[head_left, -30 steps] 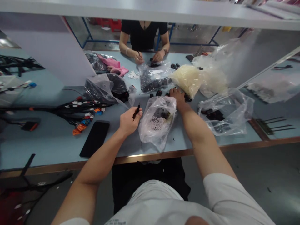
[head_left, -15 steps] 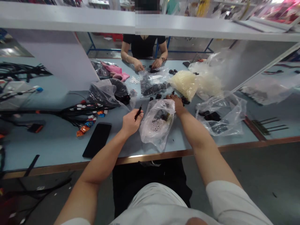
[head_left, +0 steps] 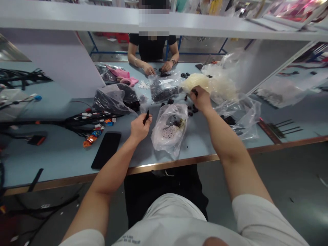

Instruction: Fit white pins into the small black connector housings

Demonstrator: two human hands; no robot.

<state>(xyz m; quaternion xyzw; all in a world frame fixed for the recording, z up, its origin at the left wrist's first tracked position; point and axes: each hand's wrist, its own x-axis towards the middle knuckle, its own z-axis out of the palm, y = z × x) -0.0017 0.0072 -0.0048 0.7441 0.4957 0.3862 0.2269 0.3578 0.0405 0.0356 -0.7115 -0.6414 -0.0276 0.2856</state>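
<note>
Bench: a long pale blue workbench [head_left: 51, 164] with a smooth top and a copper-coloured edge, beneath a white shelf [head_left: 77, 18].
Left fingers: thumb and fingertips [head_left: 148, 119] press together, pinching a thin black plastic piece [head_left: 146, 117] that stands nearly upright.
Left hand: the left hand [head_left: 139, 128] hangs just above the bench, beside a crinkled clear plastic bag [head_left: 169, 143] holding tiny pale beads [head_left: 169, 132].
Right fingers: they curl inward over a small dark piece [head_left: 195, 92]; whether they grip it, I cannot tell.
Right hand: the right hand [head_left: 201, 99] is raised over the bench, just in front of a soft cream-coloured bag [head_left: 198, 82].
Loose parts: small black plastic connectors [head_left: 192, 110] lie scattered between the two hands.
Nearby bag: a clear bag of black parts [head_left: 164, 89] has a white label [head_left: 167, 81], too small to read.
Left side: a black wire harness [head_left: 69, 122] with orange and blue plugs [head_left: 92, 138] runs beside a dark glossy phone [head_left: 106, 150].
Across the bench: a co-worker in a black top [head_left: 151, 48] works with both hands [head_left: 157, 68] near a pink cloth [head_left: 123, 73].
</note>
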